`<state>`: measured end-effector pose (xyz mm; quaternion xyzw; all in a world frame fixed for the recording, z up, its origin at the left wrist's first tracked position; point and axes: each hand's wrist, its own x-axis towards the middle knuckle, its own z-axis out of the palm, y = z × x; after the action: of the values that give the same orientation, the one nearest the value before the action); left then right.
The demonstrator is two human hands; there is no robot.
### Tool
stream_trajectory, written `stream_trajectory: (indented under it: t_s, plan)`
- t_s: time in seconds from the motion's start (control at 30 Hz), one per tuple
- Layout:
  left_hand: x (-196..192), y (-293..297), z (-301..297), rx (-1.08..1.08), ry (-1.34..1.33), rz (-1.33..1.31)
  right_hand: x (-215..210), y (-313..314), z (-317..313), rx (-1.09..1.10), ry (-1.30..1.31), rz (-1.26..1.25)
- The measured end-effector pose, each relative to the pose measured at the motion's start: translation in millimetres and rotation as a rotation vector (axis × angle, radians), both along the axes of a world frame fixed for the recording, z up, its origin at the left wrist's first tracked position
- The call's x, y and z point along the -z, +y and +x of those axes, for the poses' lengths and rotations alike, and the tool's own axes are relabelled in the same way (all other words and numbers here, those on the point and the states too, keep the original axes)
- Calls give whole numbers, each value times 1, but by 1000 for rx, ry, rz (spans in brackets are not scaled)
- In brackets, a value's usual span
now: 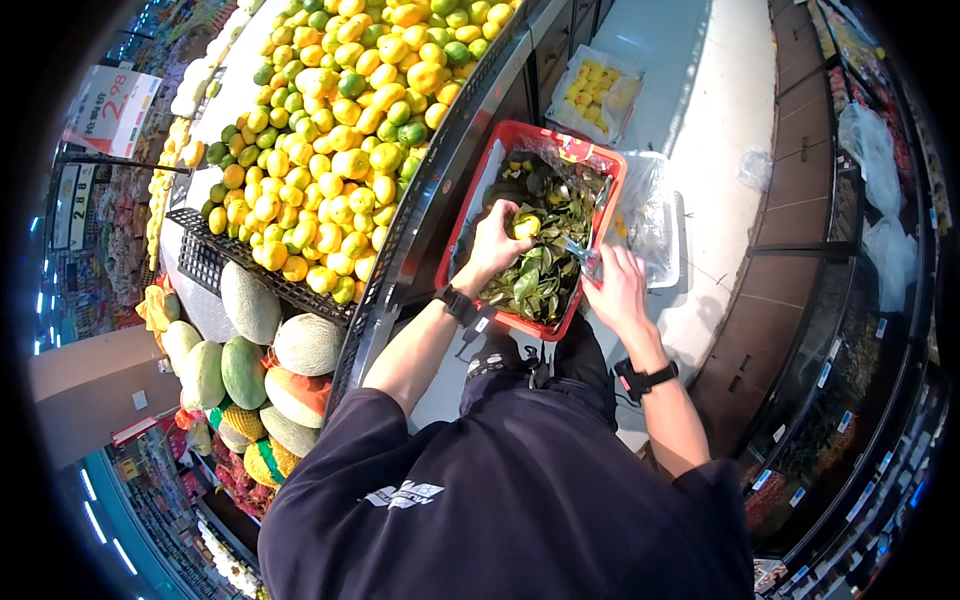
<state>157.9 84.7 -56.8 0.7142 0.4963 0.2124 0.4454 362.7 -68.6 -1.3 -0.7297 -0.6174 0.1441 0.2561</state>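
Observation:
My left hand (492, 243) is closed on a small yellow-green mandarin (526, 226), pinched between thumb and fingers. Just to its right, my right hand (618, 290) grips a pair of scissors (580, 251), the blades pointing toward the mandarin. Both hands are over a red plastic crate (612, 200) filled with green leaves (545, 270) and leafy stems. A clear plastic liner shows along the crate's far side. Any fruit deeper under the leaves is hidden.
A sloping display of yellow and green mandarins (340, 150) rises to the left, with melons (250, 305) below it. A white crate (657, 220) stands right of the red one; another box with yellow fruit (600, 90) lies beyond. Dark cabinets (790, 310) line the right.

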Motion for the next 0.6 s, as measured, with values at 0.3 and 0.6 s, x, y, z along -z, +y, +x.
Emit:
stream_trajectory:
  t_s: [0.3, 0.6]
  plan:
    - [-43, -5, -23, 129, -20, 8, -29, 36, -36, -116, -290, 21]
    - [-58, -5, -18, 290, 144, 113, -21, 38, -42, -137, -319, 41]
